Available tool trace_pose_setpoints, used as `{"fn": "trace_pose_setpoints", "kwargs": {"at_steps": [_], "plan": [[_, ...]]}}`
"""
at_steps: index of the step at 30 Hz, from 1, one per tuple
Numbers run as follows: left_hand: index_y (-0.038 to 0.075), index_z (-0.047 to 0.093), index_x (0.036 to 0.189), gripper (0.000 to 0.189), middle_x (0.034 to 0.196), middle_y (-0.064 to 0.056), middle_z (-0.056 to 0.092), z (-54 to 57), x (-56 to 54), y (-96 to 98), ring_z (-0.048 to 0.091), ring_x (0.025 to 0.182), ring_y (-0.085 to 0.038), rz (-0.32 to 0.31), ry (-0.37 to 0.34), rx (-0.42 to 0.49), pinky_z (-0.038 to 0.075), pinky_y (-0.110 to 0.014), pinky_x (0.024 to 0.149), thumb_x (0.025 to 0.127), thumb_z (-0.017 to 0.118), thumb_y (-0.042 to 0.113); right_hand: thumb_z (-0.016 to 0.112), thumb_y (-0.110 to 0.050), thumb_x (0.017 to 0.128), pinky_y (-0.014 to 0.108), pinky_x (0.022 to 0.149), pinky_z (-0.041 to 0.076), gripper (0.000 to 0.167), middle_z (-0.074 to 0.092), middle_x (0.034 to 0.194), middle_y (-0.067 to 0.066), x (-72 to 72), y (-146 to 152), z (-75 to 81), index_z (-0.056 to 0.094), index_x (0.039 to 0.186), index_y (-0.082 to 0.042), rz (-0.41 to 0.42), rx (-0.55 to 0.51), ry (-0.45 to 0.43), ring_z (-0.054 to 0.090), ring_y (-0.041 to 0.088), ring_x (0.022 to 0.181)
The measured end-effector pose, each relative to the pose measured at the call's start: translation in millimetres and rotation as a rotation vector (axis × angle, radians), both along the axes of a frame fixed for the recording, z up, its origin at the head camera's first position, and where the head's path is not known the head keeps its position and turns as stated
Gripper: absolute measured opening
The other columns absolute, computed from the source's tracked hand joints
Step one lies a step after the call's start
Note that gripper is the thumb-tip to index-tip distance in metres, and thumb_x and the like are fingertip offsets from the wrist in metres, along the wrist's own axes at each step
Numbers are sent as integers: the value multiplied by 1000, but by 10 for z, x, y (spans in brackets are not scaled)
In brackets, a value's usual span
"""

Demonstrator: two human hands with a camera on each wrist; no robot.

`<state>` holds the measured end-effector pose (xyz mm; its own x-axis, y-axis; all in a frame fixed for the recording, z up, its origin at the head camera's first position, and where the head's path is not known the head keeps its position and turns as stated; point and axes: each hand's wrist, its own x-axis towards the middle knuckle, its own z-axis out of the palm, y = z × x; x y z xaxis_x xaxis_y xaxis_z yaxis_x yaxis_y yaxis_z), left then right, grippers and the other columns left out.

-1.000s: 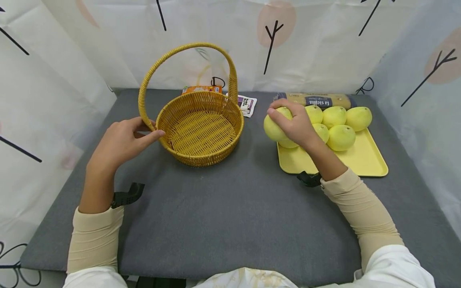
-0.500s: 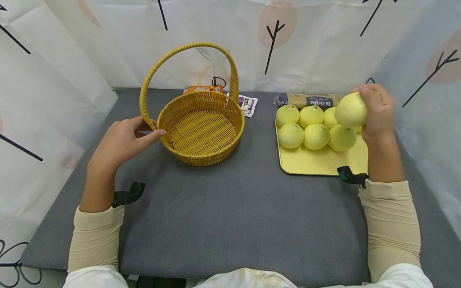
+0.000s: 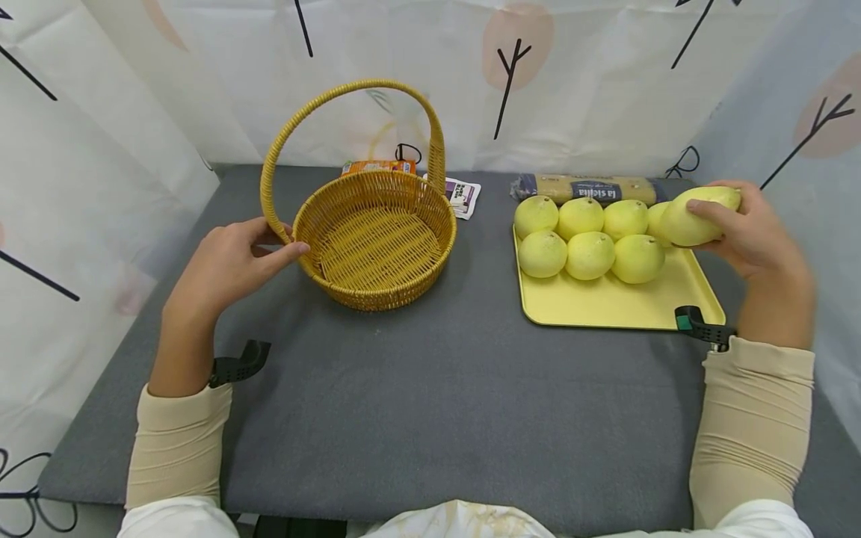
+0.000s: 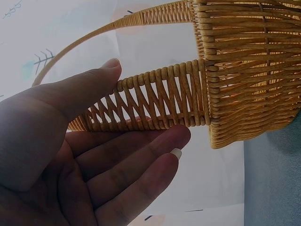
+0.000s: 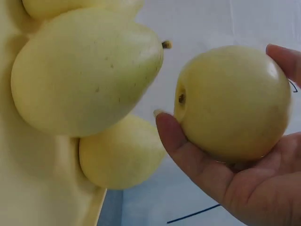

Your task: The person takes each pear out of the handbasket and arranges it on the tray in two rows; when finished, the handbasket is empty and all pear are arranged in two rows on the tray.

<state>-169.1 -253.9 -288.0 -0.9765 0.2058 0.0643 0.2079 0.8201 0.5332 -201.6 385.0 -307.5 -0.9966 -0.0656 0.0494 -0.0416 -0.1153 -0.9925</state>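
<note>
A yellow wicker basket with a tall arched handle stands left of centre, nothing inside it. My left hand pinches the handle low down near the rim; in the left wrist view the thumb lies on one side of its woven base and the fingers on the other. At the far right, my right hand grips a pale yellow-green pear over the back right part of a yellow tray. Several like pears sit on that tray in two rows. One back-row pear is partly hidden behind the held one.
A bag of pasta labelled "la sicilia" lies behind the tray. Behind the basket are an orange packet and a white-and-purple packet. Patterned white cloth walls border the grey table at back and sides.
My right hand has carried its pear from the tray's left end to the far right, then turned and lowered it there. The left hand and basket have stayed put.
</note>
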Motion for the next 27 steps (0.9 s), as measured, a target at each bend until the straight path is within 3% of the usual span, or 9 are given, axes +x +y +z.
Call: {"fn": "trace_pose_setpoints", "kwargs": {"at_steps": [4, 9, 11, 14, 18, 27], "plan": [[6, 65, 118, 51, 118, -16, 69, 7, 3, 8, 66, 107, -35, 0, -1, 2, 52, -56, 84, 95, 65, 52, 59, -1, 99, 29, 60, 59, 10, 59, 102, 3, 45, 59, 15, 60, 108, -5, -80, 181, -70, 66, 14, 81], [6, 65, 117, 53, 118, -16, 69, 5, 3, 8, 66, 108, -35, 1, 0, 3, 51, -56, 84, 94, 65, 54, 66, -29, 98, 22, 63, 57, 26, 50, 105, -5, 88, 111, -19, 47, 115, -22, -180, 611, -175, 59, 1, 77], [7, 65, 117, 55, 118, -16, 69, 2, 2, 5, 66, 108, -35, 2, -1, 1, 51, -56, 84, 93, 65, 56, 66, -38, 97, 21, 65, 56, 32, 47, 108, -2, 89, 133, -50, 46, 118, -23, -191, 746, -187, 56, -2, 77], [7, 65, 118, 56, 118, -17, 69, -1, 1, 3, 66, 108, -35, 3, -6, -1, 51, -56, 84, 93, 64, 57, 65, -43, 96, 19, 64, 54, 54, 45, 116, 9, 81, 172, -105, 44, 132, -8, -168, 868, -181, 52, -4, 77], [7, 64, 118, 56, 118, -17, 69, 0, 1, 3, 66, 108, -35, 1, -7, 0, 52, -56, 84, 93, 64, 57, 63, -40, 98, 19, 63, 52, 77, 39, 128, 22, 58, 212, -159, 30, 144, 13, -93, 951, -167, 47, -5, 80], [7, 64, 119, 53, 119, -17, 69, 4, -8, 3, 66, 108, -35, 5, -15, -2, 52, -56, 84, 94, 65, 54, 62, -42, 98, 24, 66, 53, 87, 34, 134, 35, 45, 232, -152, 20, 146, 17, 7, 981, -266, 54, -1, 75]]}}
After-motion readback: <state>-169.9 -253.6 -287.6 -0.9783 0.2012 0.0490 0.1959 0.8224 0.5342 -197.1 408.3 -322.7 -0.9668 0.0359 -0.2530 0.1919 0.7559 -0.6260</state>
